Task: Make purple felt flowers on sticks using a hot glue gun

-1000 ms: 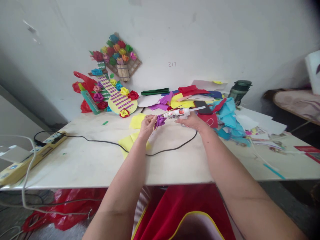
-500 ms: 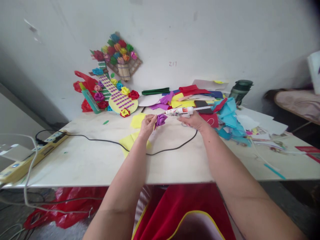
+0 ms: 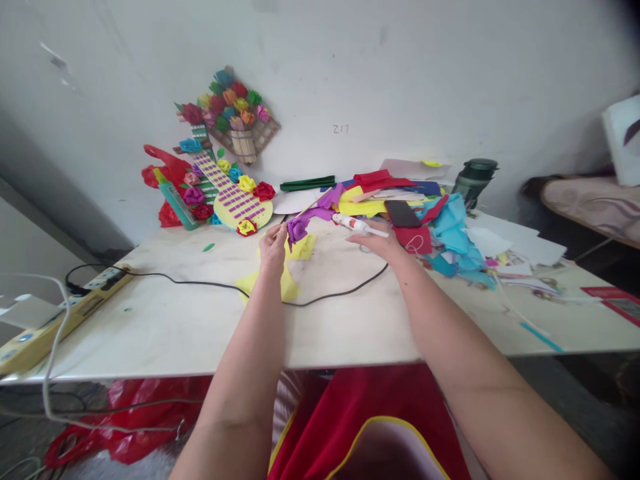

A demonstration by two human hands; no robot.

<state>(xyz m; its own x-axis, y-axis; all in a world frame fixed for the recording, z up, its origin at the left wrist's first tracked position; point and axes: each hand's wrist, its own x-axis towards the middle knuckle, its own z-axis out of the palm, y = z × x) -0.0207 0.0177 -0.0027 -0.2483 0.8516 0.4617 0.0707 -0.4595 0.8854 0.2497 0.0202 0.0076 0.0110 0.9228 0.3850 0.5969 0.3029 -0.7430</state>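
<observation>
Currently I'm pinching a purple flower (image 3: 298, 231) in my left hand (image 3: 273, 248), toward the table's (image 3: 345, 333) back edge, petals already formed; right hand (image 3: 379, 244) gripping a glue gun (image 3: 350, 223), apart; remaining steps aren't showing.

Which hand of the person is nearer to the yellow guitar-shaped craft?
Left. The left hand is just in front of the guitar-shaped craft, slightly to its right; the right hand is much farther to its right, holding the glue gun.
</observation>
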